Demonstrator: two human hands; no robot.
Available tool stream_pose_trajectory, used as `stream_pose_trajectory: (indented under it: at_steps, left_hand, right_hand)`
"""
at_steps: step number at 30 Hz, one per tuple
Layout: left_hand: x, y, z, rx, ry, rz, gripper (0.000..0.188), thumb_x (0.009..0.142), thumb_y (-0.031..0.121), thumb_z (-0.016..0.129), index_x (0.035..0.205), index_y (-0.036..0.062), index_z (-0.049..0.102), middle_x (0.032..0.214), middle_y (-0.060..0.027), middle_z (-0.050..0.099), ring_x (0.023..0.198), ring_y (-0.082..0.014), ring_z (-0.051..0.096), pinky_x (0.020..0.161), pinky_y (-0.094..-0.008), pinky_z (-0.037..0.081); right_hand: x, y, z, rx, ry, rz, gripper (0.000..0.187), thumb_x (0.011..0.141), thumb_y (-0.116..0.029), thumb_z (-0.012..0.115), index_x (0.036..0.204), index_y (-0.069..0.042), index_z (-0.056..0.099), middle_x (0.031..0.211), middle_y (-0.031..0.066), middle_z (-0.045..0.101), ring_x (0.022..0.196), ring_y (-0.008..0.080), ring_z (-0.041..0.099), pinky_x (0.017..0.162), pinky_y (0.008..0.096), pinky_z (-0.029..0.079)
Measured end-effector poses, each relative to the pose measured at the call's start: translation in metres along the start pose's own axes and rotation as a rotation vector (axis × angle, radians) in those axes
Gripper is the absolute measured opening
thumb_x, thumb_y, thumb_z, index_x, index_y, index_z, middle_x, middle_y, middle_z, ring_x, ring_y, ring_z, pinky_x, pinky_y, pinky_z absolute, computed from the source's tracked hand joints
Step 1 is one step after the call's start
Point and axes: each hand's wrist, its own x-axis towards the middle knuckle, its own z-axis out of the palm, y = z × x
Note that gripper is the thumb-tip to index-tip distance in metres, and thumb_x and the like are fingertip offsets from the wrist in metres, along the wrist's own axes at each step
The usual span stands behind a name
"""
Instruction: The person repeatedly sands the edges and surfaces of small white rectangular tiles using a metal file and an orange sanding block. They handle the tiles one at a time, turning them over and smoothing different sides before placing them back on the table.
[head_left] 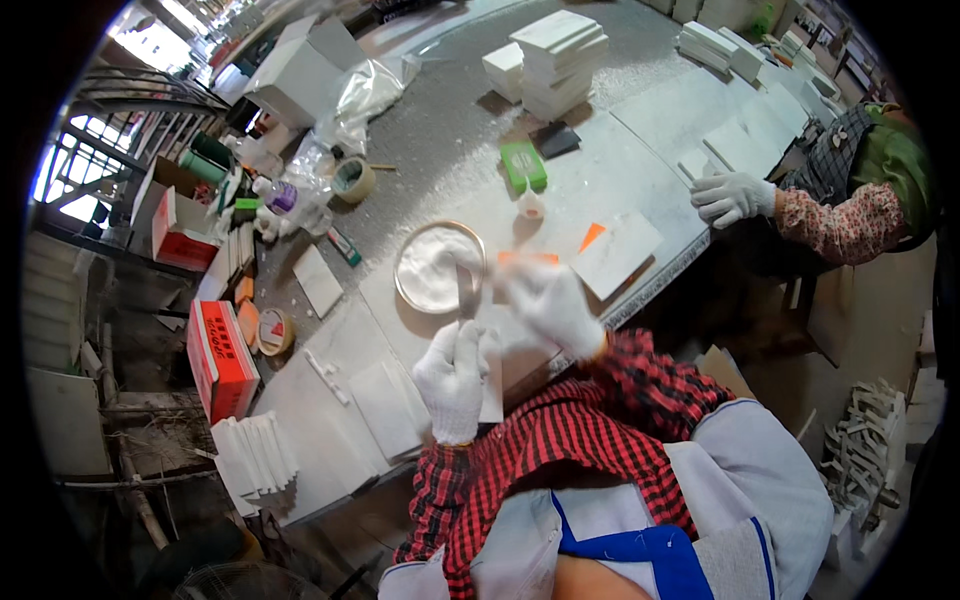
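My left hand (pixel 450 380), in a white knit glove, is closed around a narrow grey metal blade (pixel 467 292) that stands upright at the edge of a round dish (pixel 397 277). White paste or powder (pixel 432 258) fills the dish. My right hand (pixel 553 308), gloved too, is smeared by motion to the right of the blade, and its fingers cannot be made out. Just beyond it lies an orange strip (pixel 530 258). A white slab (pixel 625 250) with an orange triangular piece (pixel 592 236) on it rests farther right.
Beyond the dish are a small white bottle (pixel 530 206), a green box (pixel 523 165) and stacked white slabs (pixel 560 60). Tape rolls (pixel 354 180), a red box (pixel 222 360) and thin white slabs (pixel 255 455) line the left. Another person's gloved hand (pixel 732 198) touches the table's right edge.
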Motion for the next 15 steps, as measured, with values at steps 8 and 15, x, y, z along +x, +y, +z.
stream_pose_trajectory:
  at_steps: [8,15]
  left_hand:
    - [0.014,-0.022,-0.018,0.527,0.23,0.498,0.035,0.086,0.002,0.074,0.12,0.0088,0.075,0.083,-0.0075,0.066,0.078,-0.0207,0.063,0.074,-0.0339,0.051]
    - [0.018,-0.03,-0.018,0.684,0.344,0.663,0.049,0.074,-0.003,0.075,0.122,0.0122,0.077,0.085,-0.0059,0.064,0.081,-0.0225,0.063,0.075,-0.0361,0.051]
  right_hand:
    - [0.009,-0.033,-0.044,0.298,0.108,0.521,0.023,0.102,-0.017,0.062,0.102,0.004,0.07,0.07,-0.0019,0.06,0.059,0.0035,0.051,0.055,0.0219,0.041]
    - [-0.025,-0.038,-0.021,0.278,-0.066,0.606,0.022,0.1,-0.017,0.063,0.098,0.003,0.071,0.066,-0.0015,0.06,0.058,0.0042,0.053,0.054,0.0226,0.041]
